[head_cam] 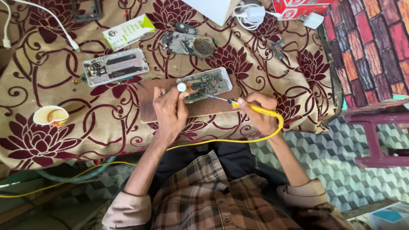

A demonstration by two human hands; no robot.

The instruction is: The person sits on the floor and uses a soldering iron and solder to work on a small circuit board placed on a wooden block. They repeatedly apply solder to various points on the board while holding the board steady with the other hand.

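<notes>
Head view: nearest, the right hand (260,114) grips a yellow soldering iron (251,107), its tip reaching the opened phone (205,84) on the wooden board (147,104). The left hand (170,108), at the phone's left end, pinches a small white round piece (182,87) and rests on the board. Left of the phone lies a second opened phone (115,67); far left of it, a paper cup (51,116). Beyond the phone sit a loose circuit assembly (188,44) and a white-and-green box (128,31), all on the floral cloth (64,140).
</notes>
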